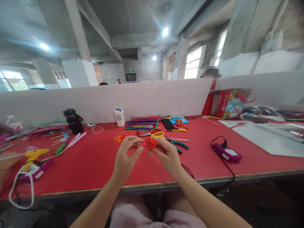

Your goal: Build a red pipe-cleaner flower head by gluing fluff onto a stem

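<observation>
The red flower (150,143) is held above the red table (95,171), on the near side of the yellow-handled scissors (153,134), between the person's two hands. Its round head is made of many narrow, spiky petals standing out all around, with a small dark spot at the middle, and a short bright-green stem (149,154) hangs below it, leaning slightly. The right hand (167,152), on the near right side of the scissors, pinches the flower at its right edge between thumb and fingers, with the remaining fingers curled in behind. The left hand (124,156), on the near left side of the scissors, is loosely curved, thumb and forefinger well apart in a C shape with nothing gripped between them; its fingertips stand just beside the petals, and whether one brushes them I cannot tell. The right hand covers one end of the green-handled pliers (182,145), which lie to the right of the scissors. To the left of the scissors, an orange and red heap (118,138) is partly masked by the left hand. The right fingertips hide the flower's outermost petals on that side, and the dark centre is too small to make out.
</observation>
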